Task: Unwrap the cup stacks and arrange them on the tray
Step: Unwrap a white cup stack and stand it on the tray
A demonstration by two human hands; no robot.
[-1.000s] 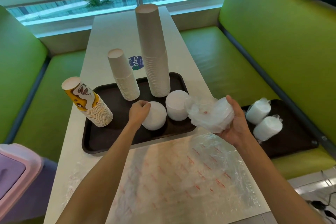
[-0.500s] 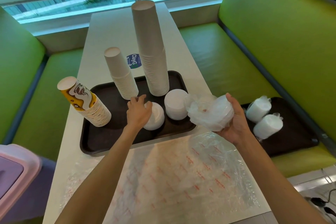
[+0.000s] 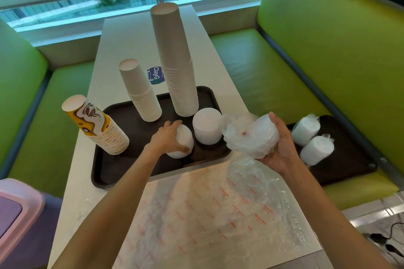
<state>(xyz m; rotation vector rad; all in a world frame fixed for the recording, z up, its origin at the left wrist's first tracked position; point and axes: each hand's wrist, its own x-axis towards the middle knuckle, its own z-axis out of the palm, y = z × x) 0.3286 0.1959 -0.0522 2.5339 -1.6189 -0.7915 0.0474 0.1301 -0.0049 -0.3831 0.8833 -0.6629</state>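
Note:
A dark tray (image 3: 122, 166) on the white table carries a tall white cup stack (image 3: 175, 61), a shorter white stack (image 3: 140, 91), a yellow printed stack (image 3: 98, 126) leaning left, and two low white stacks. My left hand (image 3: 168, 137) grips the nearer low white stack (image 3: 182, 150) from above, on the tray. Beside it stands the other low stack (image 3: 206, 125). My right hand (image 3: 282, 144) holds a crumpled clear plastic wrap with a white stack (image 3: 251, 137) inside it, above the tray's right edge.
A second dark tray (image 3: 349, 159) on the green bench at right holds two wrapped white stacks (image 3: 306, 129) (image 3: 317, 150). A flat clear plastic sheet (image 3: 218, 214) with red print covers the near table. A pink-lidded bin (image 3: 15, 214) stands at lower left.
My left hand slid further over the low white stack and now grips it from above. My right hand kept the wrapped bundle almost still.

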